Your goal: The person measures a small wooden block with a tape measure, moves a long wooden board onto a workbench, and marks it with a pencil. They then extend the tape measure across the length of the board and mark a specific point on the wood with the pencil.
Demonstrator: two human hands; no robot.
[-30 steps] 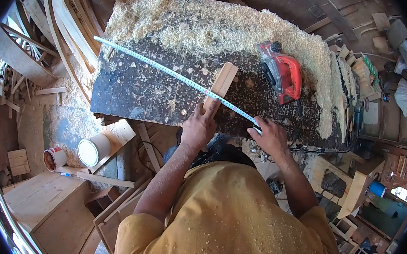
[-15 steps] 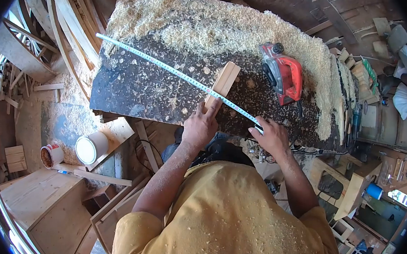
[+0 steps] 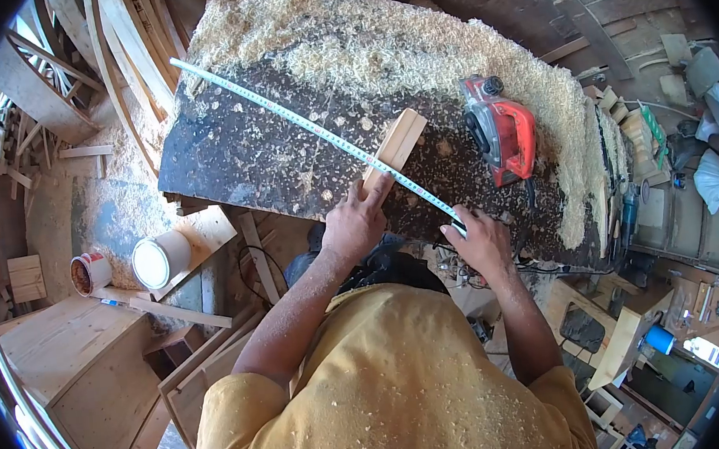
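Cluttered wood workshop. We note a dark workbench under shavings, with a red electric planer right of the wooden block. Our left hand presses the block's near end, fingers extended. Our right hand is curled around the tape measure, whose tape crosses the block.

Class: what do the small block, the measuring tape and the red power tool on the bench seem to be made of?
Block: pale bare wood, unpainted. Measuring tape: thin light strip with markings, probably metal, spanning straight. Red power tool: glossy red shell, likely plastic, with dark parts.
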